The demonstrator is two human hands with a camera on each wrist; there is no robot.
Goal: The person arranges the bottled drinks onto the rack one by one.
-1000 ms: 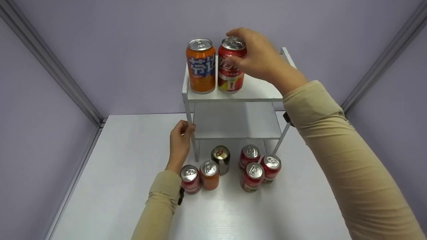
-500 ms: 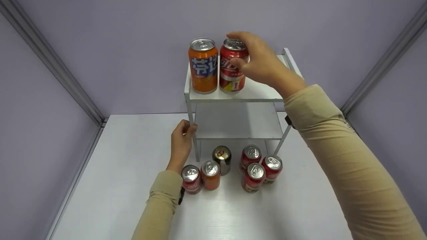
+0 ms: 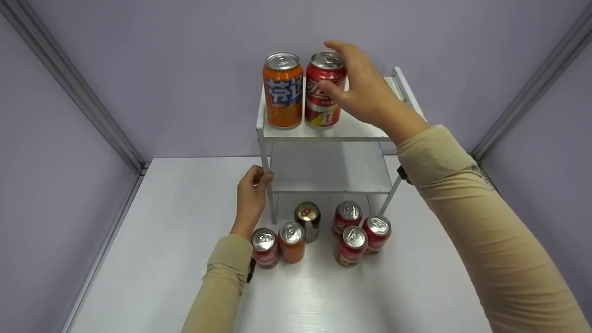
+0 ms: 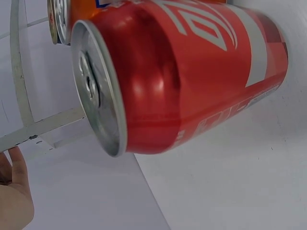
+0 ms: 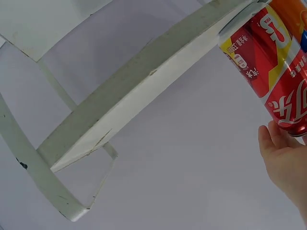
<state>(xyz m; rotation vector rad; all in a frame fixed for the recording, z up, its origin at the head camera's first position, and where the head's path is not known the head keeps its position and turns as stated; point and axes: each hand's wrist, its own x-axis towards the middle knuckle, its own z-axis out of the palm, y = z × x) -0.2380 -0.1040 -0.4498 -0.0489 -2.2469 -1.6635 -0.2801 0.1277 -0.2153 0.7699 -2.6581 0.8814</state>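
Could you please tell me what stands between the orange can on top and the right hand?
A red can stands between the orange can and the right hand, in the head view.

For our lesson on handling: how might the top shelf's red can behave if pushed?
The red can may tip, being taller than wide. It looks glossy, so could feel slippery. Being round-sided, it would probably roll if toppled.

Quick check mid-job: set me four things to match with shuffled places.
1. Left hand
2. Right hand
3. Larger-looking Fanta can
4. Gold-topped can

A. On the top shelf
B. On the table, behind the lower orange can
C. At the rack's left front post
D. At the upper Coca-Cola can

Pairs: 1-C, 2-D, 3-A, 4-B
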